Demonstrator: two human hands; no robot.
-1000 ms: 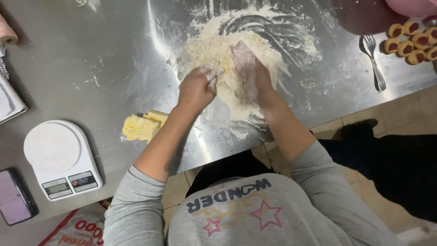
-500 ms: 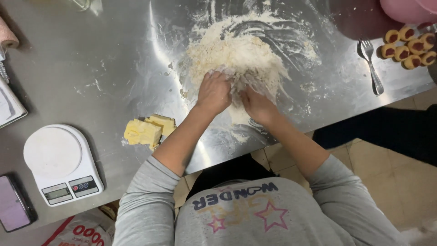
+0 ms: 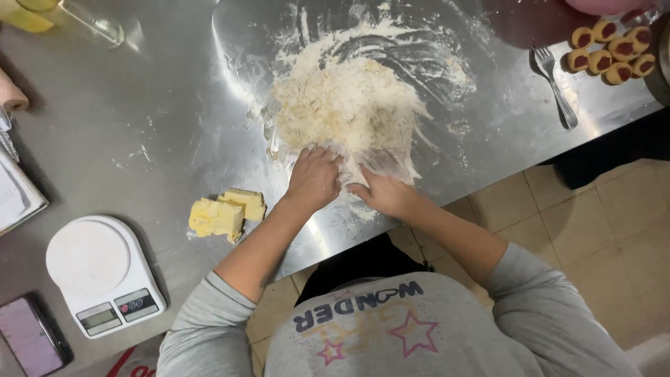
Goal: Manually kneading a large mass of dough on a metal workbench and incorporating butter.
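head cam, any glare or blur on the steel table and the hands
Head view: the steel table throws bright glare streaks beside the flour mound; the left hand and right hand look slightly soft at the mound's near edge, while the butter pieces and white kitchen scale stay sharp; the upper right corner is dim.

Bakery kitchen, steel worktable [image 3: 139, 105] w/ flour [image 3: 349, 105], scale [image 3: 105, 276], butter [image 3: 225, 213], pastries [image 3: 607, 49]
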